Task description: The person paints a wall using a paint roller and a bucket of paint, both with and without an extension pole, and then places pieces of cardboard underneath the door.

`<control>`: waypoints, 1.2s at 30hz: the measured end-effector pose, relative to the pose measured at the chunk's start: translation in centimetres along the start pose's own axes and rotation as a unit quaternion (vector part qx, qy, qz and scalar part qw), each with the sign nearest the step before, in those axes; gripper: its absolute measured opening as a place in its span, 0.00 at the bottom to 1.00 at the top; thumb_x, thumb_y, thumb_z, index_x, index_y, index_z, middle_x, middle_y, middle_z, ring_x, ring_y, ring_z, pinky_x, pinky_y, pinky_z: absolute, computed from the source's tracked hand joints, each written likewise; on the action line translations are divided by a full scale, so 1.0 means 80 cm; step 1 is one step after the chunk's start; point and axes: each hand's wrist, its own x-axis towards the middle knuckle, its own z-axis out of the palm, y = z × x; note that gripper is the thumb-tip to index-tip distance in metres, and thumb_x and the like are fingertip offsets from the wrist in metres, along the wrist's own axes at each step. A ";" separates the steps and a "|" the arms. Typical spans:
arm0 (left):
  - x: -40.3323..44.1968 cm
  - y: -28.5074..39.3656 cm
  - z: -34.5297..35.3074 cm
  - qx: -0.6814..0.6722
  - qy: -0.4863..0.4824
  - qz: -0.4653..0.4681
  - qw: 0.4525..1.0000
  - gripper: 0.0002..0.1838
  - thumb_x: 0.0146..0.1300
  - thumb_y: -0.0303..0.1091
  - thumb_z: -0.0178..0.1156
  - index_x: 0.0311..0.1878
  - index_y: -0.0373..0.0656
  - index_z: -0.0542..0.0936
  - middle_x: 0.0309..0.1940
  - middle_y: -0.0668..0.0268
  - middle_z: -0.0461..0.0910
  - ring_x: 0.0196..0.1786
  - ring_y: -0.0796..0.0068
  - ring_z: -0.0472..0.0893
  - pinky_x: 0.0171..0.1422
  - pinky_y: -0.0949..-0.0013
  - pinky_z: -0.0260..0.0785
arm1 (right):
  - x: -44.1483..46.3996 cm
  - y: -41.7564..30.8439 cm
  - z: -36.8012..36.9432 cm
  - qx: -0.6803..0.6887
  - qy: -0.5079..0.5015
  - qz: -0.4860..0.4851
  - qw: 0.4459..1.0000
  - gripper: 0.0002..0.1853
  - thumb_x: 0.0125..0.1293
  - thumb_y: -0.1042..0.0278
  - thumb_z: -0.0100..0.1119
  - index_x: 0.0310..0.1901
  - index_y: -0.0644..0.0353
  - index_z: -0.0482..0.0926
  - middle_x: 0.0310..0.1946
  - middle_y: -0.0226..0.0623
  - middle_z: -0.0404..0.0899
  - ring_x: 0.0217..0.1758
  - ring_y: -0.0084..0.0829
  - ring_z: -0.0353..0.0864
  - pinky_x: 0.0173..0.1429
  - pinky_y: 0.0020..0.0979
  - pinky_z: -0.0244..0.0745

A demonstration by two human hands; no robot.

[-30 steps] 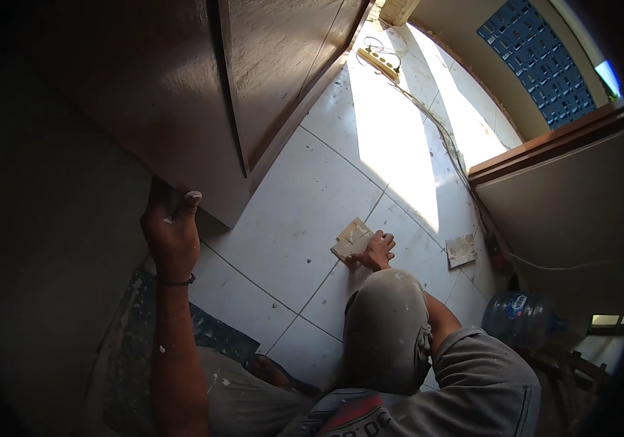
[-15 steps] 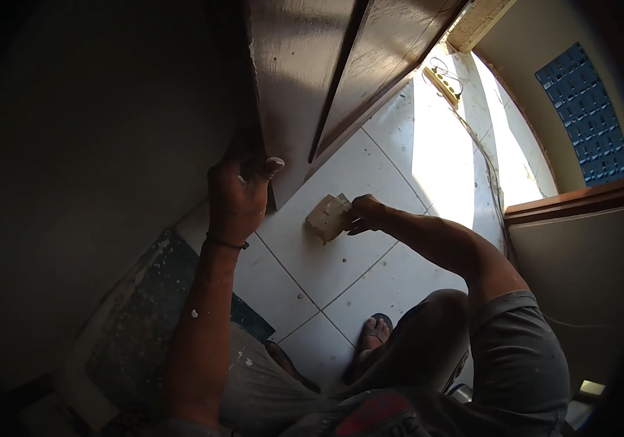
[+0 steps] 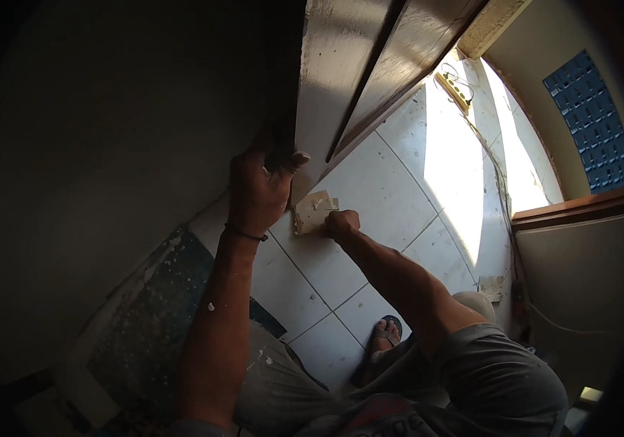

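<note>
My left hand [image 3: 259,188] grips the edge of a brown wooden door [image 3: 331,80], its thumb on the near face and its fingers hidden behind. In my closed right hand [image 3: 342,224] is a flat, tan, roughly square piece [image 3: 313,214] with uneven edges and pale smears. I cannot tell what kind of thing it is. It is just beside the door's lower corner, above the floor tiles; whether it touches the door is unclear.
A dark, paint-spotted sheet [image 3: 159,313] lies at lower left. A yellow power strip [image 3: 452,92] and its cable lie on the sunlit white tiles [image 3: 392,189]. A blue panel [image 3: 590,120] stands at upper right. My sandalled foot [image 3: 386,335] is below.
My right hand has moved left with the tan piece, bringing it up to the door's edge. My left hand keeps hold of the door; the whole view has shifted slightly.
</note>
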 end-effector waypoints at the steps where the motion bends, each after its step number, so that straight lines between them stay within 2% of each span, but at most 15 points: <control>1: 0.000 0.000 -0.002 0.003 0.000 0.009 1.000 0.25 0.69 0.46 0.70 0.61 0.39 0.80 0.46 0.53 0.88 0.51 0.53 0.89 0.53 0.59 0.80 | -0.005 0.003 0.007 0.007 0.011 -0.002 1.000 0.15 0.62 0.74 0.63 0.47 0.75 0.85 0.40 0.51 0.88 0.38 0.42 0.91 0.41 0.38 0.88; 4: -0.002 -0.002 0.001 -0.019 0.003 -0.005 1.000 0.26 0.69 0.51 0.69 0.58 0.39 0.80 0.46 0.62 0.87 0.51 0.71 0.85 0.59 0.64 0.75 | 0.003 0.000 0.027 -0.007 0.040 -0.015 0.999 0.15 0.61 0.74 0.62 0.47 0.74 0.85 0.43 0.54 0.88 0.40 0.43 0.91 0.42 0.39 0.87; 5: 0.000 0.000 0.000 -0.014 0.003 -0.012 1.000 0.26 0.69 0.52 0.69 0.58 0.39 0.80 0.46 0.61 0.88 0.51 0.71 0.85 0.59 0.64 0.75 | 0.005 -0.002 0.032 -0.018 0.048 -0.020 0.999 0.14 0.61 0.74 0.62 0.47 0.74 0.85 0.43 0.55 0.88 0.41 0.44 0.91 0.43 0.40 0.87; 8: -0.005 0.006 -0.001 -0.010 -0.002 -0.039 0.999 0.27 0.69 0.53 0.68 0.58 0.39 0.80 0.46 0.60 0.88 0.51 0.69 0.86 0.58 0.63 0.76 | -0.023 -0.015 0.012 -0.159 0.016 -0.104 0.982 0.16 0.60 0.73 0.67 0.49 0.71 0.84 0.40 0.52 0.88 0.43 0.49 0.91 0.47 0.45 0.87; 11: 0.001 0.006 -0.005 -0.005 0.002 -0.033 0.999 0.28 0.70 0.54 0.67 0.59 0.39 0.80 0.46 0.60 0.88 0.51 0.67 0.87 0.58 0.62 0.76 | -0.024 -0.003 -0.011 -0.297 0.082 -0.252 0.918 0.23 0.60 0.65 0.74 0.53 0.70 0.81 0.48 0.52 0.84 0.53 0.50 0.87 0.57 0.48 0.82; 14: 0.001 0.002 -0.004 0.001 0.018 -0.018 1.000 0.28 0.70 0.54 0.67 0.59 0.39 0.80 0.46 0.59 0.88 0.51 0.65 0.87 0.58 0.61 0.76 | -0.033 0.033 0.000 -0.232 0.135 -0.367 0.891 0.37 0.55 0.53 0.81 0.61 0.67 0.79 0.57 0.53 0.76 0.62 0.54 0.78 0.62 0.50 0.76; 15: 0.002 0.004 -0.005 -0.004 0.023 -0.015 1.000 0.28 0.70 0.53 0.68 0.59 0.39 0.80 0.46 0.59 0.88 0.51 0.64 0.87 0.58 0.61 0.76 | -0.031 0.051 0.009 -0.244 0.110 -0.421 0.867 0.36 0.58 0.52 0.79 0.66 0.59 0.77 0.64 0.52 0.68 0.68 0.54 0.69 0.68 0.49 0.70; 18: 0.003 -0.001 -0.007 0.005 0.023 -0.026 0.999 0.27 0.69 0.51 0.68 0.59 0.39 0.80 0.46 0.58 0.88 0.51 0.63 0.87 0.58 0.61 0.76 | -0.015 0.080 0.030 -0.298 0.096 -0.468 0.826 0.37 0.63 0.55 0.74 0.72 0.49 0.72 0.64 0.53 0.66 0.67 0.54 0.65 0.68 0.49 0.67; 21: 0.001 -0.005 -0.009 0.022 0.021 -0.029 0.999 0.27 0.69 0.51 0.69 0.59 0.39 0.80 0.47 0.58 0.88 0.51 0.63 0.87 0.58 0.62 0.76 | 0.004 0.061 0.054 -0.273 0.141 -0.401 0.863 0.32 0.65 0.54 0.71 0.70 0.47 0.74 0.63 0.53 0.67 0.66 0.51 0.66 0.68 0.47 0.63; 24: 0.004 0.000 -0.007 0.004 0.011 -0.037 0.999 0.27 0.69 0.52 0.69 0.59 0.39 0.80 0.47 0.59 0.88 0.51 0.66 0.86 0.58 0.62 0.76 | 0.009 0.022 0.050 -0.284 0.216 -0.340 0.870 0.29 0.66 0.50 0.69 0.65 0.53 0.78 0.63 0.53 0.68 0.66 0.51 0.66 0.67 0.48 0.62; 27: 0.002 -0.001 -0.006 -0.015 -0.002 -0.035 0.999 0.27 0.69 0.52 0.68 0.59 0.38 0.80 0.46 0.60 0.87 0.51 0.69 0.85 0.59 0.63 0.76 | 0.025 0.021 0.044 -0.325 0.280 -0.449 0.784 0.29 0.65 0.48 0.69 0.61 0.59 0.79 0.61 0.53 0.69 0.65 0.51 0.66 0.67 0.50 0.62; 30: 0.002 -0.001 -0.006 -0.012 -0.007 -0.029 0.999 0.27 0.69 0.51 0.69 0.59 0.37 0.79 0.46 0.61 0.87 0.51 0.71 0.84 0.60 0.65 0.75 | 0.038 0.013 0.049 -0.311 0.287 -0.442 0.791 0.30 0.63 0.48 0.70 0.59 0.62 0.79 0.60 0.52 0.71 0.65 0.52 0.66 0.67 0.50 0.62; 33: 0.002 -0.008 -0.003 -0.015 0.000 -0.024 1.000 0.27 0.70 0.51 0.69 0.59 0.37 0.79 0.47 0.61 0.86 0.51 0.72 0.84 0.60 0.65 0.75 | 0.039 -0.001 0.051 -0.291 0.251 -0.406 0.829 0.27 0.63 0.50 0.69 0.56 0.61 0.80 0.58 0.53 0.72 0.65 0.53 0.67 0.66 0.50 0.63; 36: 0.001 -0.011 -0.001 -0.028 -0.001 -0.031 0.999 0.27 0.70 0.51 0.69 0.59 0.37 0.79 0.47 0.61 0.86 0.52 0.72 0.84 0.61 0.66 0.74 | 0.039 0.001 0.050 -0.300 0.241 -0.420 0.822 0.25 0.62 0.52 0.69 0.55 0.60 0.81 0.57 0.53 0.73 0.64 0.52 0.69 0.66 0.49 0.64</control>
